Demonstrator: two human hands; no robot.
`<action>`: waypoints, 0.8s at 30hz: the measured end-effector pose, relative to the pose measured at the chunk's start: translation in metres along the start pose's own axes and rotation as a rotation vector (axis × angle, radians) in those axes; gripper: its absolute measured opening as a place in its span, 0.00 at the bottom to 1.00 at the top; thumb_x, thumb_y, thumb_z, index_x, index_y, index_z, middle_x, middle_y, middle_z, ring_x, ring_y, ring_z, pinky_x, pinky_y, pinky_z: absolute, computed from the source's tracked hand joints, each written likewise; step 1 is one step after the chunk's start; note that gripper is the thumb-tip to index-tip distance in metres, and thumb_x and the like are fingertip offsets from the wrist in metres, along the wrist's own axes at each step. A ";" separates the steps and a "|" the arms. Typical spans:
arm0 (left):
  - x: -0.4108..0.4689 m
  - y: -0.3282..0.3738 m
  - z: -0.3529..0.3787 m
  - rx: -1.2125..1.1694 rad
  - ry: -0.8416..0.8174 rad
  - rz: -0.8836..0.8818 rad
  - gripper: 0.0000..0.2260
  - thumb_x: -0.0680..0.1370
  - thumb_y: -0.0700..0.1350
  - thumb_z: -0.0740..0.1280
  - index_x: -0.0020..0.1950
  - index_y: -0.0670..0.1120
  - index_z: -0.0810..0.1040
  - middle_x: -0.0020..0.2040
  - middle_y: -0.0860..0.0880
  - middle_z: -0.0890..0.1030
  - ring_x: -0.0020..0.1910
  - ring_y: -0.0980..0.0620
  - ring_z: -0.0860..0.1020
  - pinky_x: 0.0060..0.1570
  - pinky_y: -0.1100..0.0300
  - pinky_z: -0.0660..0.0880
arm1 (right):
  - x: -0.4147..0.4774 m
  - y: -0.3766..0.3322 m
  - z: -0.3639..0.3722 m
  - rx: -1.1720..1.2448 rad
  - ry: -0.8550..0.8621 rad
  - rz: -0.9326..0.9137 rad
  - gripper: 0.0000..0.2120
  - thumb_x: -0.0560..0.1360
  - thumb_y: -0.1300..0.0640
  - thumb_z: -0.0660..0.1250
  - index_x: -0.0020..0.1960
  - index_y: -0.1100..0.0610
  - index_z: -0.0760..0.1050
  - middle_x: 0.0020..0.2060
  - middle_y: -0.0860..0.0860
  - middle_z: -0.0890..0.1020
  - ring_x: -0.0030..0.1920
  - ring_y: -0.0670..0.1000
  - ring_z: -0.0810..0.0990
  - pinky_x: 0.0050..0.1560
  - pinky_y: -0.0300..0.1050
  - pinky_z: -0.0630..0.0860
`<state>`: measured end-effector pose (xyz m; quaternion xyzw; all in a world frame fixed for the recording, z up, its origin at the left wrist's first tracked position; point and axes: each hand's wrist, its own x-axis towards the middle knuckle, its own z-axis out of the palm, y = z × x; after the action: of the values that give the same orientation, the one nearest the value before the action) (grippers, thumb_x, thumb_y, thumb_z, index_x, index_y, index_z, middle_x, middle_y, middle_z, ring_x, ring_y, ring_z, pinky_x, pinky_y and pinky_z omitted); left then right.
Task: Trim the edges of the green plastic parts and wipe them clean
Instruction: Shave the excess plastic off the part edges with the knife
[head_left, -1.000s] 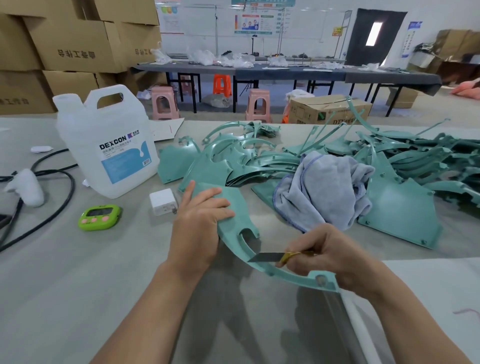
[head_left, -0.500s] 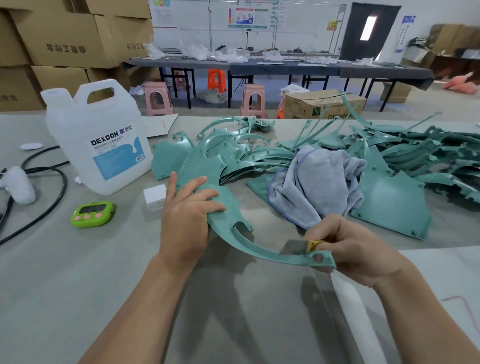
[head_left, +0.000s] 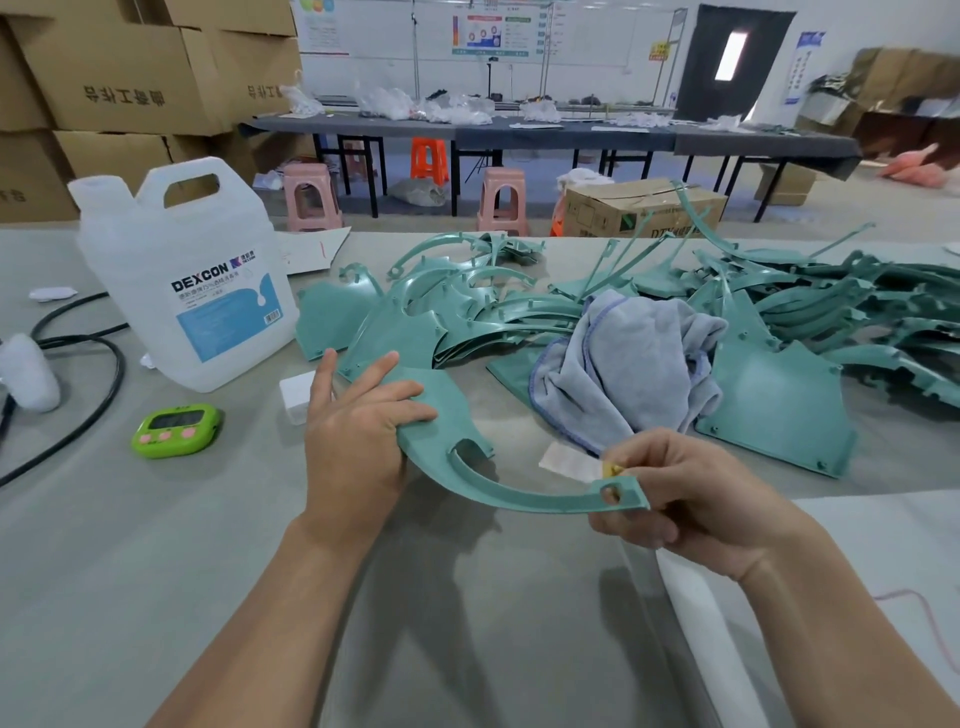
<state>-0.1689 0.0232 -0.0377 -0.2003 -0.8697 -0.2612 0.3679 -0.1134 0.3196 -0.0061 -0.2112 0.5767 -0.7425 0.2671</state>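
The left hand clasps the wide end of a curved green plastic part, fingers laid over it. At four o'clock from it, the right hand pinches a thin yellow-handled metal blade beside the part's narrow tip. A crumpled grey cloth lies at one o'clock.
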 end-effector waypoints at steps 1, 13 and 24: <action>0.000 0.001 0.000 0.005 -0.003 -0.012 0.08 0.66 0.41 0.83 0.41 0.48 0.87 0.49 0.49 0.87 0.63 0.45 0.80 0.75 0.36 0.55 | 0.000 0.000 -0.001 -0.019 -0.020 0.004 0.06 0.72 0.60 0.71 0.36 0.59 0.81 0.23 0.50 0.74 0.29 0.54 0.62 0.32 0.45 0.58; 0.001 0.012 0.001 0.080 0.039 -0.001 0.12 0.70 0.30 0.75 0.42 0.48 0.88 0.47 0.52 0.87 0.60 0.45 0.83 0.73 0.35 0.59 | -0.006 0.001 -0.001 0.288 0.157 -0.177 0.11 0.67 0.52 0.79 0.36 0.59 0.82 0.18 0.50 0.60 0.21 0.49 0.62 0.50 0.44 0.79; -0.002 0.001 0.002 0.061 0.052 0.000 0.10 0.70 0.36 0.76 0.41 0.51 0.87 0.45 0.55 0.86 0.58 0.47 0.83 0.73 0.40 0.58 | -0.013 -0.007 -0.012 0.722 -0.032 -0.290 0.16 0.82 0.62 0.53 0.45 0.68 0.76 0.20 0.47 0.57 0.26 0.53 0.63 0.47 0.48 0.73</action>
<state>-0.1683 0.0248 -0.0396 -0.1821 -0.8673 -0.2397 0.3965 -0.1119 0.3385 -0.0027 -0.1946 0.2381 -0.9244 0.2256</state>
